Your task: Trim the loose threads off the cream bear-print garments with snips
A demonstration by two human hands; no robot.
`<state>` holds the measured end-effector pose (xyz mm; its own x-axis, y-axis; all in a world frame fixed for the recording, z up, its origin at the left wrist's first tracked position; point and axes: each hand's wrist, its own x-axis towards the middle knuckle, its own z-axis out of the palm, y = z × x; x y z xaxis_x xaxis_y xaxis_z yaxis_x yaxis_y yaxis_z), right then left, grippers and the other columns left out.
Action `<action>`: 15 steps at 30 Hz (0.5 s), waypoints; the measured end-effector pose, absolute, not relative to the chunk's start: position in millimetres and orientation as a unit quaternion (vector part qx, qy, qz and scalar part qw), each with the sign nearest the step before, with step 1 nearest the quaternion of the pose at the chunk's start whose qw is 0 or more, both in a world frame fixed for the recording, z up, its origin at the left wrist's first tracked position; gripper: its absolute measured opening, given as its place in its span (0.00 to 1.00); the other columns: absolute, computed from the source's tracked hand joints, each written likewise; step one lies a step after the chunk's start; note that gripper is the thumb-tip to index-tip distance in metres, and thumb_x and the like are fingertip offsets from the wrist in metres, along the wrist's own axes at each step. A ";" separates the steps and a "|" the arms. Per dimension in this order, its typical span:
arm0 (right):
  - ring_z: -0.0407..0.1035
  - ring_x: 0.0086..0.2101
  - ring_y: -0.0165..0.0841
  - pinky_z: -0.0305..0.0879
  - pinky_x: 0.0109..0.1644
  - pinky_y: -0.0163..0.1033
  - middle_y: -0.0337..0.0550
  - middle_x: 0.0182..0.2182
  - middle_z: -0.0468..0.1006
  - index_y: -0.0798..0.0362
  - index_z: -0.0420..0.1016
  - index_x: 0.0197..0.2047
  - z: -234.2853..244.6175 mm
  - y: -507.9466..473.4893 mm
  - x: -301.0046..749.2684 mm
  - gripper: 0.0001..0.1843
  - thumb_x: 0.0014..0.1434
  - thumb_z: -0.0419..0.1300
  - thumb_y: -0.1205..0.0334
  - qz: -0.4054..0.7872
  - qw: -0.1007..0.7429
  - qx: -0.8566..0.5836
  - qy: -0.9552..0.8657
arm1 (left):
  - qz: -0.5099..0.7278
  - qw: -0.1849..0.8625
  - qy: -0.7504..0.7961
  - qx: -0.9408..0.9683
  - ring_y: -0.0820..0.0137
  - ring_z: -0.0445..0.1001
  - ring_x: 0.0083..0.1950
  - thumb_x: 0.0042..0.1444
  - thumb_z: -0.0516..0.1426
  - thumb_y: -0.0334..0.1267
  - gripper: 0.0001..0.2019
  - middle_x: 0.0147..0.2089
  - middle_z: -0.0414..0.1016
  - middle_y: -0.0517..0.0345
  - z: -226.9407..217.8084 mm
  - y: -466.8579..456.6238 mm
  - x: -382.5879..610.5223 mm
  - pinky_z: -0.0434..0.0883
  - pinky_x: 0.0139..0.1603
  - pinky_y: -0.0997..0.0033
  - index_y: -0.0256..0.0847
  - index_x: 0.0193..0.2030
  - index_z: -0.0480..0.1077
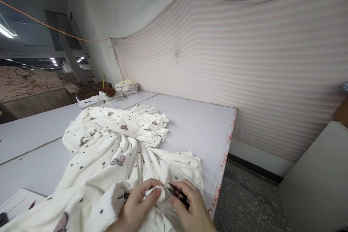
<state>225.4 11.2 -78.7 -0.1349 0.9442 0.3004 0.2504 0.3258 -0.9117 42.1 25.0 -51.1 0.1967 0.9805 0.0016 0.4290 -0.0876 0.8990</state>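
Note:
White printed fabric (116, 141) with small dark marks and pinkish animal figures lies bunched across the table. My left hand (140, 201) pinches an edge of it between thumb and fingers at the bottom centre. Close beside it, my right hand (191, 206) is closed round a pair of dark thread snips (179, 194). The pointed tips of the snips are right by the pinched edge; whether they touch it I cannot tell. My palms hide part of the cloth below.
The pale table (195, 119) has a right edge with red-printed tape. Folded white stacks (127, 87) stand at its far end. Paper with a red pen (32, 204) lies at lower left. A striped cloth (231, 54) hangs along the wall, and a grey panel (318, 181) stands right.

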 end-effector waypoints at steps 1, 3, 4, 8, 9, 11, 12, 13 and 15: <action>0.73 0.37 0.37 0.66 0.40 0.35 0.42 0.35 0.77 0.50 0.77 0.43 -78.9 10.7 227.2 0.12 0.55 0.60 0.67 0.365 0.466 -0.456 -0.664 | 0.339 0.412 0.536 0.655 0.62 0.75 0.39 0.57 0.56 0.49 0.15 0.34 0.79 0.57 -50.9 24.9 42.4 0.69 0.41 0.71 0.41 0.37 0.75; 0.74 0.36 0.37 0.66 0.40 0.35 0.42 0.34 0.78 0.50 0.79 0.42 -79.6 11.1 228.0 0.11 0.57 0.60 0.67 0.373 0.456 -0.456 -0.666 | 0.344 0.415 0.532 0.653 0.63 0.75 0.39 0.56 0.56 0.49 0.14 0.34 0.79 0.58 -49.4 24.4 43.5 0.69 0.42 0.72 0.41 0.36 0.75; 0.74 0.37 0.37 0.66 0.40 0.35 0.42 0.34 0.79 0.49 0.80 0.41 -80.2 11.8 227.3 0.10 0.57 0.59 0.67 0.377 0.460 -0.452 -0.665 | 0.346 0.413 0.533 0.652 0.63 0.75 0.39 0.56 0.56 0.49 0.13 0.34 0.79 0.58 -48.3 24.1 44.0 0.69 0.42 0.72 0.41 0.35 0.75; 0.74 0.35 0.36 0.66 0.40 0.35 0.42 0.32 0.79 0.50 0.82 0.40 -82.3 15.9 221.3 0.10 0.57 0.61 0.66 0.378 0.479 -0.444 -0.657 | 0.339 0.413 0.533 0.656 0.64 0.75 0.39 0.57 0.56 0.48 0.13 0.33 0.79 0.59 -46.3 25.4 45.6 0.69 0.42 0.73 0.41 0.35 0.74; 0.74 0.35 0.36 0.66 0.39 0.35 0.42 0.32 0.79 0.50 0.82 0.40 -82.9 16.5 219.4 0.09 0.57 0.61 0.66 0.379 0.482 -0.444 -0.654 | 0.335 0.412 0.532 0.660 0.64 0.75 0.38 0.57 0.56 0.48 0.13 0.33 0.79 0.59 -47.2 26.2 46.4 0.70 0.42 0.73 0.41 0.35 0.74; 0.73 0.34 0.35 0.65 0.38 0.34 0.42 0.30 0.79 0.51 0.82 0.38 -84.6 17.0 215.8 0.08 0.57 0.61 0.65 0.382 0.487 -0.449 -0.644 | 0.329 0.403 0.531 0.669 0.63 0.75 0.39 0.57 0.56 0.48 0.13 0.33 0.79 0.58 -50.2 27.4 49.1 0.70 0.42 0.73 0.41 0.35 0.74; 0.73 0.33 0.35 0.65 0.37 0.34 0.42 0.29 0.79 0.52 0.82 0.36 -85.9 16.8 214.6 0.07 0.58 0.61 0.64 0.383 0.490 -0.453 -0.639 | 0.325 0.396 0.530 0.676 0.63 0.76 0.39 0.57 0.55 0.48 0.13 0.33 0.79 0.58 -51.4 27.3 50.3 0.71 0.42 0.73 0.41 0.35 0.74; 0.73 0.32 0.34 0.64 0.36 0.34 0.41 0.28 0.78 0.52 0.82 0.33 -87.8 16.4 214.4 0.08 0.59 0.61 0.64 0.384 0.495 -0.456 -0.632 | 0.323 0.387 0.531 0.682 0.63 0.76 0.39 0.57 0.55 0.49 0.14 0.33 0.80 0.58 -51.9 26.7 50.7 0.71 0.42 0.73 0.41 0.35 0.74; 0.72 0.31 0.34 0.65 0.36 0.33 0.41 0.27 0.77 0.53 0.81 0.32 -93.6 16.0 218.6 0.08 0.59 0.60 0.62 0.383 0.505 -0.464 -0.619 | 0.330 0.364 0.534 0.688 0.62 0.77 0.39 0.57 0.55 0.51 0.15 0.34 0.80 0.58 -49.1 24.4 45.7 0.73 0.41 0.73 0.42 0.36 0.74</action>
<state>218.6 16.0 -93.6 -0.0596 0.9611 0.2696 0.1875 0.2760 -0.9427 45.7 24.4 -49.1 0.2109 0.9753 0.0655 0.4941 -0.1642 0.8538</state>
